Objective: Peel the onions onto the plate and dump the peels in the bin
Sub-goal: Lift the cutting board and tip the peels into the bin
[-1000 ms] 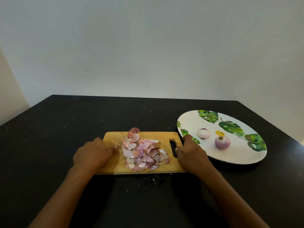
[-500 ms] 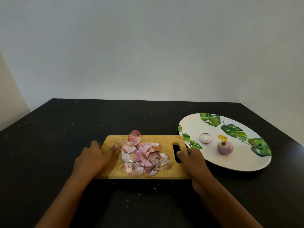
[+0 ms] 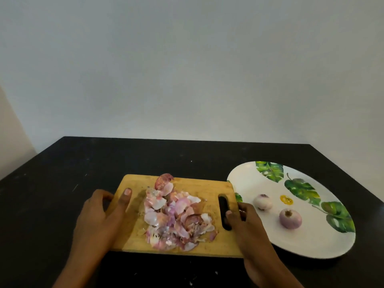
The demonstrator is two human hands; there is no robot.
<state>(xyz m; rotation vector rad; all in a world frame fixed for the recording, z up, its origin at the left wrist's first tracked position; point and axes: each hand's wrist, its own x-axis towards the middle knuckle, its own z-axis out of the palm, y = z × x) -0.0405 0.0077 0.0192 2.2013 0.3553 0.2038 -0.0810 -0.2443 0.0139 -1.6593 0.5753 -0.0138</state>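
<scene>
peels — pink-white heap on board | left hand, right hand grip board's ends

No text, brand or number can be read; the small yellow round mark on the white leaf-printed oval plate is too blurred to tell.

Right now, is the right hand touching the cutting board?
Touching. The head view shows the right hand gripping the cutting board at its handle end, with the thumb on top beside the slot.
</scene>
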